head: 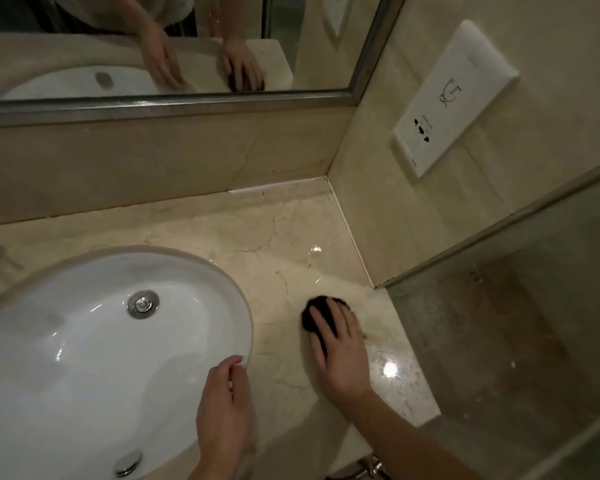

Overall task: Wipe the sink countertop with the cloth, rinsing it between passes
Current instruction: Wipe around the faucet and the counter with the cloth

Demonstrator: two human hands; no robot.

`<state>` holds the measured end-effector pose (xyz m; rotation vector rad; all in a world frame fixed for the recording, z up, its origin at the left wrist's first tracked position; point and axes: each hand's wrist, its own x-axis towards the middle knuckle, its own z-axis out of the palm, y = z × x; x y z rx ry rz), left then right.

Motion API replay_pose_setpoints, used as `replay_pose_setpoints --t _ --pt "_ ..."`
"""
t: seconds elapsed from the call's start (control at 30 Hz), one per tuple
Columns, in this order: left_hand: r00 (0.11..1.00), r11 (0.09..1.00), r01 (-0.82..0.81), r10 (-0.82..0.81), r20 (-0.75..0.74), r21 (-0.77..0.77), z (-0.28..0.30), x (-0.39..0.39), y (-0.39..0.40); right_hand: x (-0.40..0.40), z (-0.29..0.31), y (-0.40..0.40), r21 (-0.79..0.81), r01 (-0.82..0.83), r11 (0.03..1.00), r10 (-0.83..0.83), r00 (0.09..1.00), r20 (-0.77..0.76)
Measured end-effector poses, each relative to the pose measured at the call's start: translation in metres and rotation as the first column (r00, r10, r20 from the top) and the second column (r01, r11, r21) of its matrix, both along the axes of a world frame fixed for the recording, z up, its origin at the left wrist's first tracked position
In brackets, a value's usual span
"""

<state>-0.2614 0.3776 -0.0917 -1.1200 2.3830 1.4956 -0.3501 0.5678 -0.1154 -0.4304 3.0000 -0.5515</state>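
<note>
A small dark cloth (315, 308) lies bunched on the beige marble countertop (274, 244), right of the white oval sink (94, 341). My right hand (340, 351) presses flat on the cloth with straight fingers, covering most of it. My left hand (224, 407) rests on the sink's right rim, fingers loosely bent, holding nothing. The counter around the cloth shines wet, with a bright glare spot near the front right edge.
A metal drain (142, 304) sits in the basin. A framed mirror (174, 102) runs along the back wall. A white socket plate (451, 98) is on the right wall. A glass partition (499, 323) bounds the counter on the right.
</note>
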Motion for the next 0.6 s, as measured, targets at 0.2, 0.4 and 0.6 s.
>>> replay_pose_setpoints --t 0.2,0.4,0.6 --pt "1.0 0.999 -0.014 0.014 -0.013 -0.042 -0.003 -0.024 0.014 -0.027 0.009 0.053 -0.066 0.208 0.976 -0.213 0.973 -0.087" --pt "0.999 0.995 -0.041 0.044 0.028 -0.094 -0.01 -0.029 0.017 0.066 -0.009 0.087 -0.103 0.554 0.826 -0.564 0.806 -0.182" --pt "1.0 0.985 -0.013 0.014 0.007 -0.17 -0.011 -0.034 0.022 0.067 -0.011 0.057 -0.008 0.116 0.993 -0.116 0.983 -0.141"
